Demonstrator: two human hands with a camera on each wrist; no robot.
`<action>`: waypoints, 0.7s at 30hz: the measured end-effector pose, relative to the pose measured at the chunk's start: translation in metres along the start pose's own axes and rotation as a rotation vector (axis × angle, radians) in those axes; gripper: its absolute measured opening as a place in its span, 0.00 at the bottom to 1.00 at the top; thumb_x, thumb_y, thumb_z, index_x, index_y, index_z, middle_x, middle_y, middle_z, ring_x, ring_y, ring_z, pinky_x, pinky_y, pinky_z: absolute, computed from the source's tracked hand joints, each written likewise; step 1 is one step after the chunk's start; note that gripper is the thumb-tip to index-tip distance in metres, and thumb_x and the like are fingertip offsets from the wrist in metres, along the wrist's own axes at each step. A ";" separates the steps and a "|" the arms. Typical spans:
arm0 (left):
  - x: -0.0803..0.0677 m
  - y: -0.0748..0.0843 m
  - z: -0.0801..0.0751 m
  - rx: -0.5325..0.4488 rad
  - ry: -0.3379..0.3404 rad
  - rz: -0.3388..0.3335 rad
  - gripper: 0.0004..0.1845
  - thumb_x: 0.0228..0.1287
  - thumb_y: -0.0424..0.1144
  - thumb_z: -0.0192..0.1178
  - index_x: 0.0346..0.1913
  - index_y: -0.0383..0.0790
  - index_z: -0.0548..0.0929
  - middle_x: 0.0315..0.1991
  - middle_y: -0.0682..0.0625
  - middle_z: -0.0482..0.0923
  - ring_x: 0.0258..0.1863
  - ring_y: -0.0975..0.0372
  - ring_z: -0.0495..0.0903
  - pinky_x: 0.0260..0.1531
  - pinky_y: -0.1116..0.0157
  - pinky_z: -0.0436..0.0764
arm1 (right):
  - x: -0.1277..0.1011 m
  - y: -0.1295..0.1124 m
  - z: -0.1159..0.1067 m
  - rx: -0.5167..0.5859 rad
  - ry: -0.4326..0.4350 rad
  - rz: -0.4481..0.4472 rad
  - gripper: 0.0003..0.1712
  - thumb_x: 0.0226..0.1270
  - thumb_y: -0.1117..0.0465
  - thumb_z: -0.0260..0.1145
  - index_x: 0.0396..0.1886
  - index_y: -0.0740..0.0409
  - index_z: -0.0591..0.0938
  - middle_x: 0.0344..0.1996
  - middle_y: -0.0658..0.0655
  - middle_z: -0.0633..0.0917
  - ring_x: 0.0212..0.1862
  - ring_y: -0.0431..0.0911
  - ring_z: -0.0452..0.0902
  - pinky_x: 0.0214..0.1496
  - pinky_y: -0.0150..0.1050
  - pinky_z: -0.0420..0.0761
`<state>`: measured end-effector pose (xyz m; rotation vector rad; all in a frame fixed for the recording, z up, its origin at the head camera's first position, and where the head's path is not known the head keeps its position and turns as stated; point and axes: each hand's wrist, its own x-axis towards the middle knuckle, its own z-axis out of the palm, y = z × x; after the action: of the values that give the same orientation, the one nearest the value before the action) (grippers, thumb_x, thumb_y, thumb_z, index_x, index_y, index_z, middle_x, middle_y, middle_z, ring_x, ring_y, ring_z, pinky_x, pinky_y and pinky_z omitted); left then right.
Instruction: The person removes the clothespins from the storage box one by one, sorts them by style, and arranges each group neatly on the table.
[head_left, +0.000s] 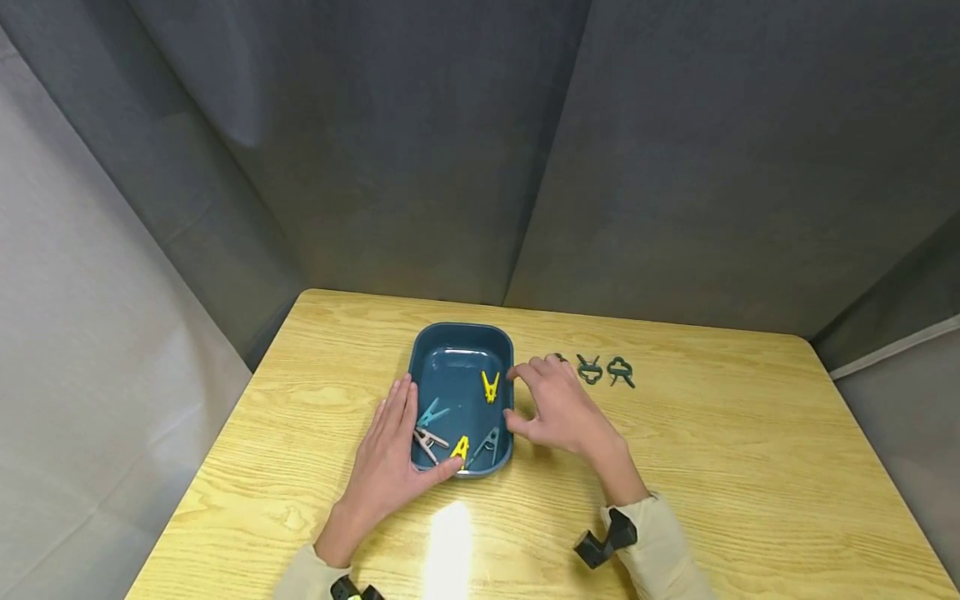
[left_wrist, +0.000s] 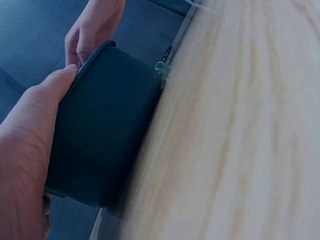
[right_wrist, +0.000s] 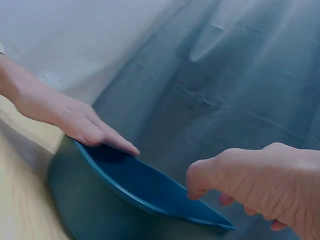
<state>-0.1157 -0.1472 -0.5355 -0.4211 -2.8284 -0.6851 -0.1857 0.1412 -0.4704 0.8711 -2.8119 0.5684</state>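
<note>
A dark blue plastic tub (head_left: pixel 462 333) stands on the table, with several spring clips inside. A yellow clip (head_left: pixel 491 387) lies near its right wall. Toward the near end are a light blue clip (head_left: pixel 432 412), a greyish clip (head_left: pixel 430 440), a second yellow clip (head_left: pixel 460 448) and a dark teal clip (head_left: pixel 487 443). My left hand (head_left: pixel 390 458) rests along the left rim with straight fingers, its thumb over the near rim. At the right rim, my right hand (head_left: pixel 558 404) has thumb and fingers spread apart, nothing between them.
Dark green plant clips lie right of the tub: one clip (head_left: pixel 589 369), another clip (head_left: pixel 620 372) farther right, and a third partly hidden behind my right hand. The wooden table (head_left: pixel 750 450) extends to the right. Grey curtains (head_left: pixel 420 150) hang behind its far edge.
</note>
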 end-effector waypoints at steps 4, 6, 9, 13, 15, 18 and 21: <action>0.000 0.002 -0.001 0.006 0.000 0.002 0.70 0.54 0.83 0.58 0.85 0.37 0.46 0.86 0.46 0.39 0.85 0.54 0.41 0.81 0.48 0.52 | 0.003 -0.016 0.010 0.007 -0.036 -0.072 0.30 0.59 0.43 0.72 0.56 0.57 0.84 0.47 0.56 0.85 0.45 0.50 0.71 0.52 0.49 0.75; 0.001 0.003 0.000 0.008 0.005 0.009 0.70 0.55 0.82 0.58 0.85 0.36 0.47 0.86 0.46 0.40 0.85 0.54 0.41 0.81 0.48 0.52 | 0.005 -0.023 0.017 0.015 -0.057 -0.115 0.30 0.60 0.43 0.72 0.57 0.56 0.85 0.45 0.55 0.84 0.44 0.49 0.70 0.47 0.46 0.73; 0.001 0.003 0.000 0.011 0.017 0.018 0.69 0.55 0.82 0.59 0.84 0.35 0.47 0.86 0.45 0.40 0.85 0.53 0.42 0.81 0.47 0.53 | 0.010 -0.033 0.027 0.019 -0.090 -0.178 0.30 0.60 0.44 0.72 0.57 0.55 0.85 0.44 0.53 0.83 0.43 0.47 0.68 0.46 0.43 0.72; 0.002 0.002 0.002 0.008 0.026 0.021 0.69 0.55 0.82 0.59 0.84 0.35 0.48 0.86 0.43 0.42 0.85 0.53 0.42 0.81 0.48 0.53 | 0.017 -0.045 0.040 0.009 -0.127 -0.242 0.31 0.60 0.44 0.75 0.59 0.53 0.85 0.41 0.51 0.81 0.41 0.46 0.68 0.46 0.42 0.72; 0.002 0.002 0.002 0.005 0.029 0.023 0.69 0.55 0.82 0.59 0.84 0.35 0.48 0.86 0.43 0.42 0.85 0.53 0.42 0.81 0.48 0.53 | 0.020 -0.050 0.046 0.001 -0.146 -0.258 0.30 0.60 0.44 0.76 0.60 0.52 0.85 0.39 0.50 0.80 0.41 0.46 0.67 0.45 0.42 0.72; 0.001 0.002 0.002 0.002 0.027 0.023 0.69 0.56 0.82 0.59 0.84 0.34 0.48 0.86 0.45 0.40 0.85 0.53 0.42 0.81 0.47 0.52 | 0.024 -0.056 0.052 -0.017 -0.177 -0.261 0.31 0.59 0.44 0.78 0.61 0.48 0.86 0.39 0.49 0.79 0.41 0.45 0.66 0.44 0.40 0.72; 0.001 0.002 0.002 0.008 0.027 0.031 0.69 0.56 0.82 0.58 0.84 0.34 0.49 0.86 0.47 0.38 0.85 0.52 0.43 0.81 0.47 0.53 | 0.027 -0.061 0.058 -0.043 -0.212 -0.251 0.32 0.60 0.42 0.78 0.63 0.45 0.86 0.39 0.49 0.79 0.40 0.45 0.65 0.43 0.39 0.73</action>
<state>-0.1162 -0.1446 -0.5365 -0.4501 -2.7919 -0.6686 -0.1748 0.0581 -0.4976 1.3212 -2.8183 0.3988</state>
